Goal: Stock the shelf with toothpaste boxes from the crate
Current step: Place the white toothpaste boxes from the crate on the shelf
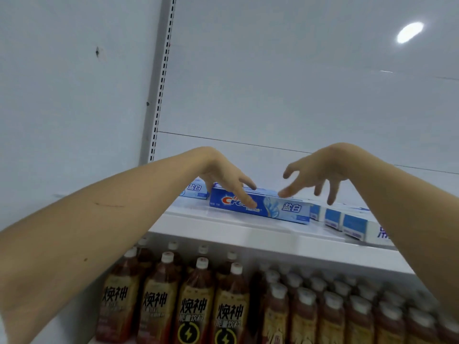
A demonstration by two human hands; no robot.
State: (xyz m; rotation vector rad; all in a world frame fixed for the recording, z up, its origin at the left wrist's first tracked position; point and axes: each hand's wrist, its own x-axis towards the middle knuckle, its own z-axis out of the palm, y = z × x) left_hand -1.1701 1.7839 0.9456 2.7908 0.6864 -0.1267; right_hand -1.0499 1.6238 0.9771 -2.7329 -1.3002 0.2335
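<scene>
A blue toothpaste box (278,209) lies lengthwise on the white shelf (223,229), its long printed side facing me. My left hand (228,180) rests on its left end, with straight fingers lying over the top and the front face. My right hand (320,170) hovers over the box's right end with fingers spread and relaxed; one fingertip is at the box's top edge. Another blue box (196,191) lies behind my left hand. Several more boxes (347,220) sit end-on at the right, partly hidden by my right arm. The crate is out of view.
A white back panel and a slotted metal upright (161,78) rise behind the shelf. Below the shelf edge stand rows of brown drink bottles (198,301) with white caps. Bare shelf surface shows in front of the boxes.
</scene>
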